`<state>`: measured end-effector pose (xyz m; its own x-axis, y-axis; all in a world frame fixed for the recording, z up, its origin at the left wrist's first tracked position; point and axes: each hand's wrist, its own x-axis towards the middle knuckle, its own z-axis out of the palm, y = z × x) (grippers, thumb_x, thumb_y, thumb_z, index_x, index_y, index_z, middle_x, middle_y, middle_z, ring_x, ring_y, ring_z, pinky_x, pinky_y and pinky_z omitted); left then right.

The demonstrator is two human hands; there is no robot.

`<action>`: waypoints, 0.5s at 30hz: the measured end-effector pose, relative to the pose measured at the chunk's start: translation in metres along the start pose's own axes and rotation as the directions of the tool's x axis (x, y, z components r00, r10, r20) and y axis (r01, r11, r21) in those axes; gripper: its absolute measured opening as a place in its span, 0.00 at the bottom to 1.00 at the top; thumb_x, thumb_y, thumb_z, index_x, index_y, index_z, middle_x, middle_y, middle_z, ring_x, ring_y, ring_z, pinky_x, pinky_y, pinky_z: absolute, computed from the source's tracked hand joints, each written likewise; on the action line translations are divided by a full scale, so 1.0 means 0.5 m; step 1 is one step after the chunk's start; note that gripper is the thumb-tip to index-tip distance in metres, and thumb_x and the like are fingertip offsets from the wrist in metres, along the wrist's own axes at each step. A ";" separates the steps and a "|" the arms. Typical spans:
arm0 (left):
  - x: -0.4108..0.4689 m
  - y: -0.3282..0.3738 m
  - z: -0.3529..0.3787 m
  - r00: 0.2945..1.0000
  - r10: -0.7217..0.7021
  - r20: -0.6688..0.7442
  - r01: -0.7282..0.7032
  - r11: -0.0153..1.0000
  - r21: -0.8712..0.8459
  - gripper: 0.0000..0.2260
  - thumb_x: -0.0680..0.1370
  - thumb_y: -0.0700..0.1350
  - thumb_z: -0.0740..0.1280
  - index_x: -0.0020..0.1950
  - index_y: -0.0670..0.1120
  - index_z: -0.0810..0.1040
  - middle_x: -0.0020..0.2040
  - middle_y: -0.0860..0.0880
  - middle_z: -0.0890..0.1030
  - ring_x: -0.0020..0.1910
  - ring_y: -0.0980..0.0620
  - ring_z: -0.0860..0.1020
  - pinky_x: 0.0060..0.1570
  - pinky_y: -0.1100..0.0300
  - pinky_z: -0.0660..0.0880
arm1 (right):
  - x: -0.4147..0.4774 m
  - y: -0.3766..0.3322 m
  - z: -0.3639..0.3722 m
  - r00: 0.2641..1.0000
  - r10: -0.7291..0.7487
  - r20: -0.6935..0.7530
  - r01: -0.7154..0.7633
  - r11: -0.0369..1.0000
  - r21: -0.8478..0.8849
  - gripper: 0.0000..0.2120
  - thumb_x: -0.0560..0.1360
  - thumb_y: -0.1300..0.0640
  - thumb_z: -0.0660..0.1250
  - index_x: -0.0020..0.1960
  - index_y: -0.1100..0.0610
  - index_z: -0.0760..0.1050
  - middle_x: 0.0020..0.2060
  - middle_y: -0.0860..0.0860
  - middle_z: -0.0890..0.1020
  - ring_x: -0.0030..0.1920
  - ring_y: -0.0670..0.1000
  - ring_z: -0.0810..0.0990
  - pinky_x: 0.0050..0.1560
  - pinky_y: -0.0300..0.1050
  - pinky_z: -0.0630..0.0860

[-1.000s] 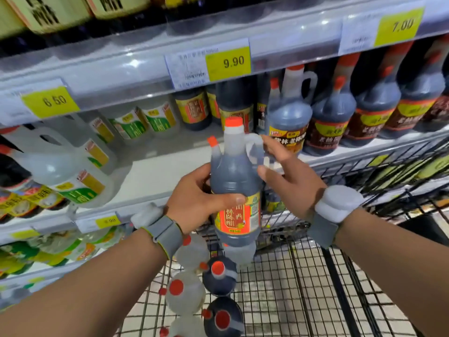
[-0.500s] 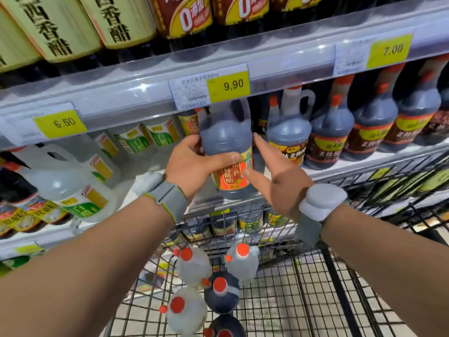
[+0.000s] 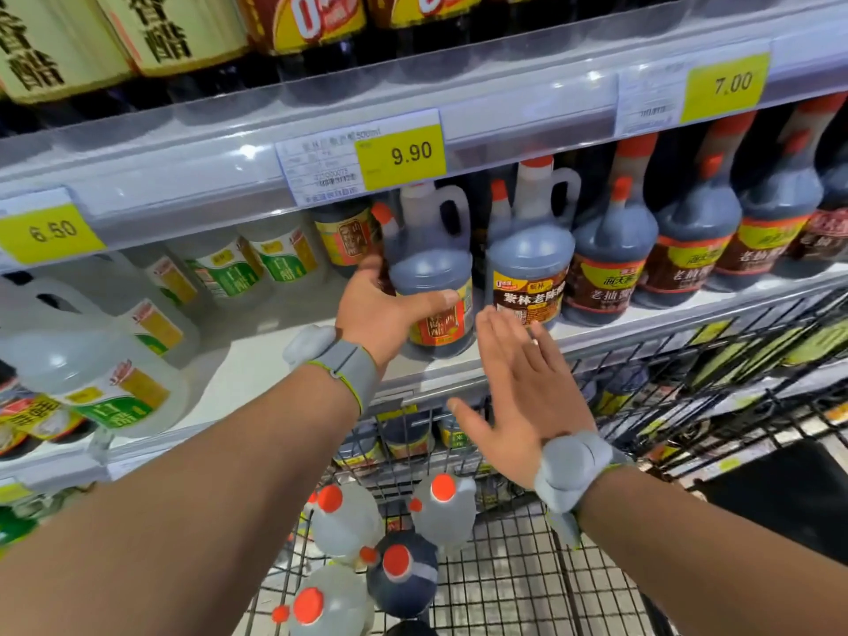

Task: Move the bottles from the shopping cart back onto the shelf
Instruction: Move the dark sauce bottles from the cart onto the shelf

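Note:
A dark vinegar bottle (image 3: 431, 268) with an orange cap and a handle stands upright near the front of the white shelf (image 3: 257, 374). My left hand (image 3: 383, 309) is wrapped around its lower body and label. My right hand (image 3: 518, 397) hovers flat and open just below and right of it, touching nothing. Down in the black wire shopping cart (image 3: 518, 585) lie several bottles: clear ones (image 3: 443, 509) and dark ones (image 3: 404, 576), all with orange caps.
Dark bottles (image 3: 530, 259) fill the shelf to the right of the held one. Clear white-vinegar jugs (image 3: 96, 378) stand at left, leaving a bare patch of shelf between. A price rail (image 3: 404, 153) with yellow tags runs overhead, with more bottles above it.
My left hand has carried the dark bottle up from over the cart and onto the shelf. My right hand has let go of it and dropped back, fingers spread.

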<state>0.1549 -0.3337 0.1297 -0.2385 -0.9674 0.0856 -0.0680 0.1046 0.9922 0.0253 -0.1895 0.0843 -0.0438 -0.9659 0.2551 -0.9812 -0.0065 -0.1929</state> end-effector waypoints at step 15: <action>-0.109 -0.020 -0.050 0.907 0.336 0.255 -0.367 0.332 0.869 0.38 0.80 0.59 0.63 0.83 0.46 0.50 0.82 0.45 0.61 0.79 0.43 0.62 0.74 0.44 0.67 | 0.000 -0.007 0.016 1.000 0.027 0.005 -0.026 0.989 -0.149 0.43 0.77 0.36 0.53 0.81 0.61 0.44 0.80 0.57 0.55 0.80 0.58 0.54 0.78 0.60 0.51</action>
<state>0.1929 -0.2880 0.1172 -0.4859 -0.7833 0.3877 -0.7769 0.5903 0.2190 0.0300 -0.1917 0.0774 -0.0690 -0.9671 0.2450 -0.9968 0.0568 -0.0565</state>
